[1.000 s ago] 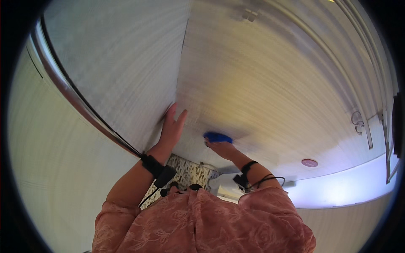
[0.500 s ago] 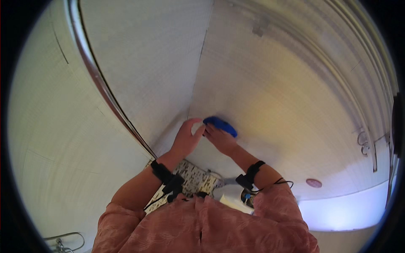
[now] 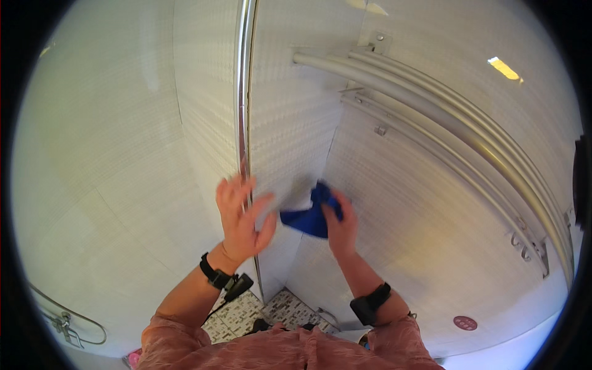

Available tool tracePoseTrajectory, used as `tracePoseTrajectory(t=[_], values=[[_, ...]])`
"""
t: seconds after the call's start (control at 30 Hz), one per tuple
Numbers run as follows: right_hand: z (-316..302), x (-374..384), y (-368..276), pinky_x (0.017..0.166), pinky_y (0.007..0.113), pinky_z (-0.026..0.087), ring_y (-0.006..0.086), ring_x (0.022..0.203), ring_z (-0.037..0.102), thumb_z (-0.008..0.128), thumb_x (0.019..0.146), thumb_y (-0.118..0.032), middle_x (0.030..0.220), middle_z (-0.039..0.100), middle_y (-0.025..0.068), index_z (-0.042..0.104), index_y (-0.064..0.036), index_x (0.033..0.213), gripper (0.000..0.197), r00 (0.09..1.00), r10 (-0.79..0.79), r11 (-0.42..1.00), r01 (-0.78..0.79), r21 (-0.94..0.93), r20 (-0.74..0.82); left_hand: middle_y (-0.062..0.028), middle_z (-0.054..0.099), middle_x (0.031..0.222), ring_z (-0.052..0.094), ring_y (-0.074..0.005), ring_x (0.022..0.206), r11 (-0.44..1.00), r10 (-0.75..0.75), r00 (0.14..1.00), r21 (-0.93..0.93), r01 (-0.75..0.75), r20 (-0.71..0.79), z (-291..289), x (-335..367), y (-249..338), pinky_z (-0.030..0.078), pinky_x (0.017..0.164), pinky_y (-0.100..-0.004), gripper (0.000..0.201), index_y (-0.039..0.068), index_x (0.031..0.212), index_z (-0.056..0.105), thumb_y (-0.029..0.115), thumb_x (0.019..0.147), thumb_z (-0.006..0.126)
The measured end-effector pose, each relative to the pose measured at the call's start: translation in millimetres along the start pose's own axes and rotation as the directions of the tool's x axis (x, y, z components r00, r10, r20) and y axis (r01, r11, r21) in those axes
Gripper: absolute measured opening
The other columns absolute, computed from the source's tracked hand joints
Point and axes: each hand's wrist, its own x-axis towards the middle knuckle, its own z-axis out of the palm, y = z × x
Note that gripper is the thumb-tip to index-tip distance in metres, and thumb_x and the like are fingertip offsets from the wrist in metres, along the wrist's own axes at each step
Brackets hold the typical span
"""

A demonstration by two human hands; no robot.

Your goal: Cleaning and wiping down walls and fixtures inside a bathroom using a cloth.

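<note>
A dark blue cloth is bunched in my right hand, with one corner spreading out to the left. It is held in front of the white wall panels near the corner, and I cannot tell whether it touches them. My left hand is raised with fingers apart and nothing in it. Its fingertips, a little blurred, overlap the shiny metal edge strip that runs up the panel's edge; contact is unclear.
Silvery rails of a wall rack curve across the upper right. A pair of hooks and a red oval plaque sit lower on that wall. At lower left is a tap with a hose. Mosaic floor tiles lie below.
My view has swung up, bringing the rack into fuller sight. My hands have drawn apart. The cloth has gone from flat under my right hand to bunched in its grip.
</note>
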Motion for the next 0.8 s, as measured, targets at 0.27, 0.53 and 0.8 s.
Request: tracePoseTrajectory(t=[0.27, 0.53, 0.8], values=[[55, 85, -72, 0.116, 0.036, 0.025, 0.0295, 0.140, 0.036, 0.056, 0.102, -0.020, 0.153, 0.037, 0.0189, 0.034, -0.0037, 0.152, 0.057, 0.971, -0.182, 0.886, 0.231, 0.403, -0.157, -0.0309, 0.018, 0.159, 0.021, -0.0472, 0.147, 0.994, -0.111, 0.990, -0.013, 0.111, -0.089, 31, 41, -22, 0.016, 0.119, -0.0522, 0.068, -0.005, 0.153, 0.021, 0.026, 0.099, 0.049], [91, 39, -82, 0.116, 0.049, 0.024, 0.0437, 0.141, 0.033, 0.054, 0.097, -0.023, 0.155, 0.030, 0.0270, 0.036, 0.0019, 0.147, 0.058, 0.838, -0.457, 0.876, 0.483, 0.016, -0.299, -0.0277, 0.032, 0.155, 0.030, -0.0474, 0.143, 0.998, -0.005, 0.996, -0.070, -0.001, -0.088, 28, 28, -37, 0.012, 0.115, -0.0650, 0.063, 0.003, 0.143, 0.045, 0.033, 0.091, 0.062], [64, 115, -99, 0.115, 0.036, 0.028, 0.0263, 0.135, 0.043, 0.042, 0.106, -0.023, 0.149, 0.044, 0.0163, 0.037, -0.0005, 0.148, 0.048, 0.845, -0.377, 0.885, 0.450, 0.123, -0.379, -0.0286, 0.034, 0.154, 0.030, -0.0485, 0.143, 0.997, 0.024, 0.998, -0.077, -0.028, -0.057, 26, 30, -29, 0.011, 0.115, -0.0666, 0.065, 0.001, 0.139, 0.047, 0.027, 0.084, 0.069]])
